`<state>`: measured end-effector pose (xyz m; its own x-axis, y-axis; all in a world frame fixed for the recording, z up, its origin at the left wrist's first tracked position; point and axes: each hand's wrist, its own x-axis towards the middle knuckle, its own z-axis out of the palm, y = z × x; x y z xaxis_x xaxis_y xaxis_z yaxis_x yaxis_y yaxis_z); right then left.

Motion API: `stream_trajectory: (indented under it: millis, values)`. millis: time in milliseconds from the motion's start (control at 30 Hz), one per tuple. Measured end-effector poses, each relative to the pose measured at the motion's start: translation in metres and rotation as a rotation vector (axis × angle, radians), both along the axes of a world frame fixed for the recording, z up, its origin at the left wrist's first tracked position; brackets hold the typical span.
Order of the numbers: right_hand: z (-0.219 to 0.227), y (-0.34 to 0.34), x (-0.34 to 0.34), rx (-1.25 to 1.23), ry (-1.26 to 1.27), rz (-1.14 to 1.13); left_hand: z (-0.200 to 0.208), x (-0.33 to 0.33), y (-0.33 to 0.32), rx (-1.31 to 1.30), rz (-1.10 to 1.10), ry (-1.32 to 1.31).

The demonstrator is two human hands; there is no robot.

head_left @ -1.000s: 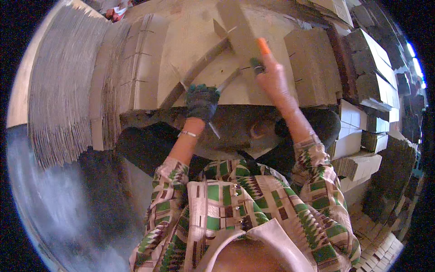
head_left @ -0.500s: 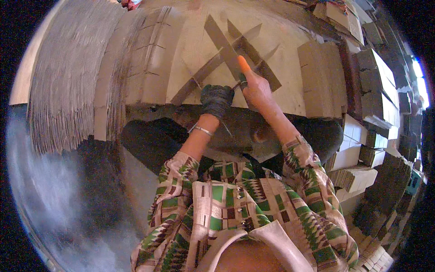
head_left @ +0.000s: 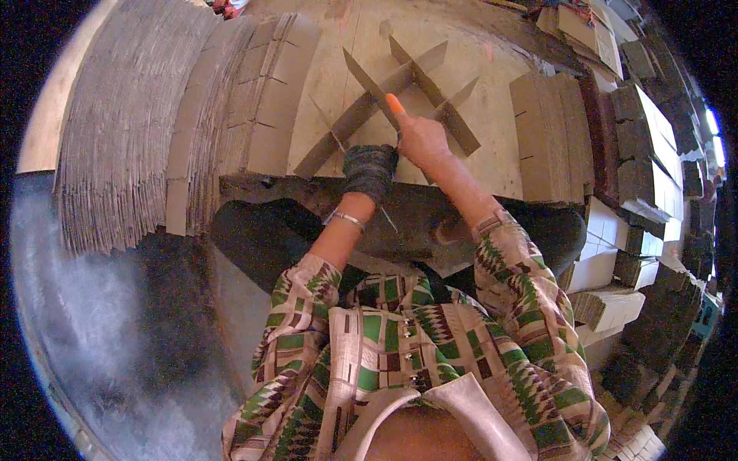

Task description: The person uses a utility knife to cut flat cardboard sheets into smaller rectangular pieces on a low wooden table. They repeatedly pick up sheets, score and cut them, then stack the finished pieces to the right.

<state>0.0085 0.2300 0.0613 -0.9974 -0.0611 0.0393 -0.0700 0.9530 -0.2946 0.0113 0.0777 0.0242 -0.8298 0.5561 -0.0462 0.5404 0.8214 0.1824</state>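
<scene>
Several brown cardboard strips stand on edge on a pale wooden board, slotted crosswise into a lattice (head_left: pixel 338 140). My right hand (head_left: pixel 424 142), with an orange cover on one finger, is closed on a cardboard strip (head_left: pixel 367 79) that slants up and to the left across the lattice. Beside it, my left hand (head_left: pixel 370 167) wears a dark knitted glove. Its fingers are curled at the near end of that same strip, though the grip itself is largely hidden.
A large row of stacked cardboard pieces (head_left: pixel 131 123) fills the left side, with slotted sheets (head_left: pixel 265 100) next to it. To the right stands a smaller cardboard stack (head_left: pixel 550 134). More cardboard bundles (head_left: pixel 646 154) lie beyond. The wooden board (head_left: pixel 492 115) ends just before my lap.
My right hand has shifted slightly left, toward my left hand. The slanting strip has tilted and lowered a little. My view has moved slightly.
</scene>
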Motion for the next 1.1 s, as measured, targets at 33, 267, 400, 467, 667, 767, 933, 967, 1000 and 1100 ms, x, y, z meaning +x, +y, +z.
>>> stream_trajectory:
  millis: [33, 267, 400, 467, 667, 767, 933, 967, 1000, 1100]
  values:
    - [0.006, 0.001, 0.002, 0.001, -0.014, 0.002, -0.002, 0.000, 0.001, 0.026, 0.016, 0.012]
    - [0.002, 0.005, 0.003, -0.034, -0.012, -0.045, -0.007, -0.002, -0.001, 0.081, 0.002, 0.003]
    - [-0.016, 0.001, -0.004, -0.026, 0.082, 0.000, -0.006, -0.002, 0.001, 0.032, -0.002, 0.010]
    - [-0.011, -0.003, -0.003, -0.012, 0.053, 0.017, -0.005, -0.004, 0.003, -0.049, 0.038, -0.046]
    - [0.017, 0.009, 0.011, 0.068, -0.058, 0.061, -0.005, 0.000, 0.001, 0.026, 0.050, 0.036]
    - [0.002, 0.012, 0.016, 0.082, -0.019, 0.065, 0.002, 0.005, 0.004, 0.031, 0.012, 0.026]
    - [-0.009, 0.006, 0.006, 0.113, -0.006, 0.061, 0.004, 0.002, 0.005, 0.046, 0.021, -0.076]
    - [-0.006, 0.006, 0.007, 0.100, -0.033, 0.054, 0.006, 0.000, 0.004, 0.038, 0.013, -0.104]
    - [-0.004, 0.007, 0.010, 0.087, -0.059, 0.045, -0.001, -0.008, 0.002, 0.117, 0.066, -0.084]
    - [-0.009, 0.007, 0.018, 0.044, 0.023, 0.032, -0.019, -0.045, -0.011, 0.298, 0.200, 0.245]
